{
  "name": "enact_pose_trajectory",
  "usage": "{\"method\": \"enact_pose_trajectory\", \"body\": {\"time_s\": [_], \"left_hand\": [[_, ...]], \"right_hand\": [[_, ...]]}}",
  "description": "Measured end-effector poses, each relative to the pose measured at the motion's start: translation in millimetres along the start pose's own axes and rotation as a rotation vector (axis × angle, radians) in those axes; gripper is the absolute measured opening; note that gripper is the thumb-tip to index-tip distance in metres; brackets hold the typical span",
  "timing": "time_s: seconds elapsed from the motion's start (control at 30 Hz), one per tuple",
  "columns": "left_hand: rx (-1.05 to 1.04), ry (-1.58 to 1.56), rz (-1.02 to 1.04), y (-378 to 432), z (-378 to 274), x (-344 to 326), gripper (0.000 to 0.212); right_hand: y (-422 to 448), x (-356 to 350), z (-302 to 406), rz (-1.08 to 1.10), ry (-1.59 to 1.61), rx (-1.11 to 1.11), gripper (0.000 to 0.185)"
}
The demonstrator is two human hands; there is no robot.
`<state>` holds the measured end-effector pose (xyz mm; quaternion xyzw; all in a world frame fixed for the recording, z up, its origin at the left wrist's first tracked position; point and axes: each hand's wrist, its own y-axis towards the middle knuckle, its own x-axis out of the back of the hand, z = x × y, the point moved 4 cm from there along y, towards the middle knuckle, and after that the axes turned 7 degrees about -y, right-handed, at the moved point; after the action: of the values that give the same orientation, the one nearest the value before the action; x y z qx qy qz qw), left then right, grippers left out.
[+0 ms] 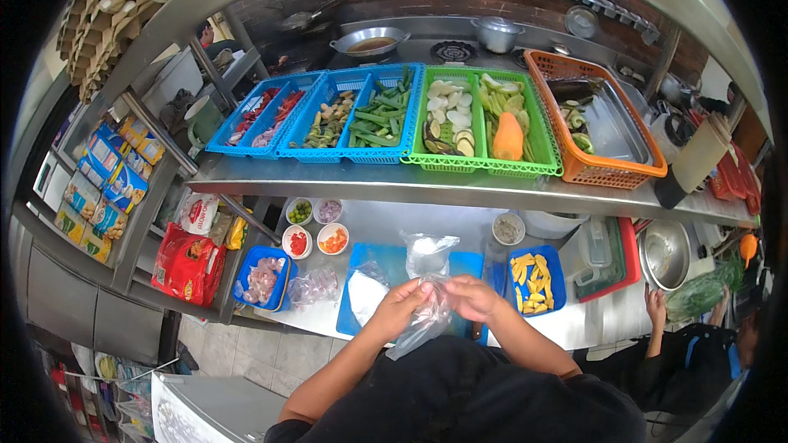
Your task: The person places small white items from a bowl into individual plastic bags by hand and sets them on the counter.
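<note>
Between my left hand [403,304] and my right hand [475,298], a clear plastic bag [422,332] is pinched at the fingertips. Its loose end hangs down in front of my dark shirt. Just beyond my fingers another clear bag [426,255], with something white in it, lies on a blue cutting board [372,253]; I cannot tell whether it joins the held one. A white-filled plastic bag [367,296] rests on the board near my left hand. A brown knife handle [477,331] shows below my right wrist; its blade is hidden.
A blue container of raw meat pieces [263,280] stands left, a blue tray of yellow strips [532,277] right. Small bowls of chopped vegetables [333,238] sit behind. A steel shelf [369,181] carries vegetable baskets overhead. A co-worker's hand [655,304] touches a steel bowl [665,255].
</note>
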<state>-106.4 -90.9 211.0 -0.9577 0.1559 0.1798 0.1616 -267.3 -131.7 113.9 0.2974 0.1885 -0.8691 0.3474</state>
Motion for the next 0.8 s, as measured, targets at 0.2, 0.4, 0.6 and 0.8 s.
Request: {"method": "enact_pose_trajectory", "body": {"time_s": [0.2,0.4,0.6,0.8], "left_hand": [[0.087,-0.616,-0.032,8.3,11.9,32.1,0.021],[0.063,-0.621,-0.054,60.7,16.1,56.1,0.016],[0.09,-0.381,-0.333,120.2,50.0,106.2,0.016],[0.18,-0.666,-0.123,121.5,90.9,114.8,0.03]], "right_hand": [[-0.6,-16.2,48.8,0.213,0.41,0.142,0.018],[35.6,12.5,83.8,-0.416,-0.322,0.084,0.021],[104.3,86.8,46.9,-0.628,-0.989,0.115,0.02],[129.8,136.7,-4.0,-0.442,-1.073,-0.104,0.015]]}}
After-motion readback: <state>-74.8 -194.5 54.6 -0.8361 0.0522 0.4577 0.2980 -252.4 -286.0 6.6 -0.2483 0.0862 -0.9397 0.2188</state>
